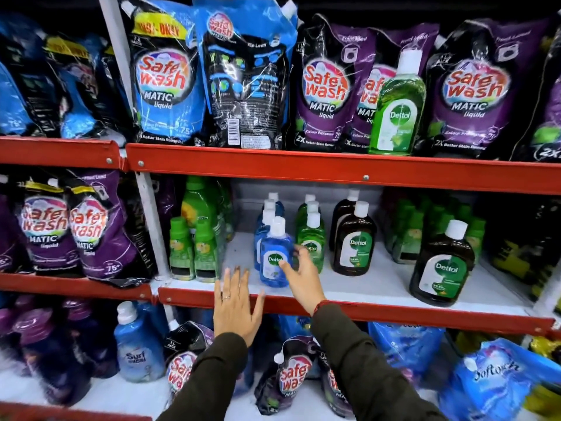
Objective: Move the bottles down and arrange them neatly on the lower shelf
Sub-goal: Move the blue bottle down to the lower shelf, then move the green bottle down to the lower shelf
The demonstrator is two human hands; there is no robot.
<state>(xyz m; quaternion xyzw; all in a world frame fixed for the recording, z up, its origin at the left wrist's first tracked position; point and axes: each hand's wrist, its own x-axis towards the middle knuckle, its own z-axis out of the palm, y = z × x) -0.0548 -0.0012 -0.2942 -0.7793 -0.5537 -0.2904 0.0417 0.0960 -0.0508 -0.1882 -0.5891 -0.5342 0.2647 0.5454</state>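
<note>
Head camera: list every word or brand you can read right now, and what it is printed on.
"Safe wash MATIC liquid": blue pouch, purple pouches, top shelf.
"Dettol": green bottle on top shelf; blue bottle and brown bottles on middle shelf.
"Surf": blue bottle, bottom shelf.
"Softouch": blue pouch, bottom right.
"75": pouch corners.
Small print, barcode text: too blurred.

The scene is lit brightly and evenly from above and in front. Strong white glare is thrown off the glossy detergent pouches (165, 77). Shelf recesses are left dark. Edges are bent by wide-angle distortion, and corners are smeared by blur.
</note>
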